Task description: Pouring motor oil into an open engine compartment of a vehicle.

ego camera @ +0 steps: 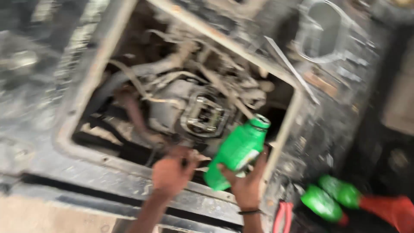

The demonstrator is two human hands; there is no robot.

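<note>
Left hand (170, 174) clenched on a small dark object, too blurred to identify, at the lower rim of the engine opening (82, 108). Right hand (246, 185) grasping a tilted green plastic bottle (239, 149), neck toward the grimy engine (194, 110). Further right: red-handled pliers (282, 218), two more green bottles (332, 198).

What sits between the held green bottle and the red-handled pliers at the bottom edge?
In the head view, only the right hand gripping the green bottle and the grimy metal frame of the opening lie between it and the red-handled pliers; blur hides finer detail.
</note>
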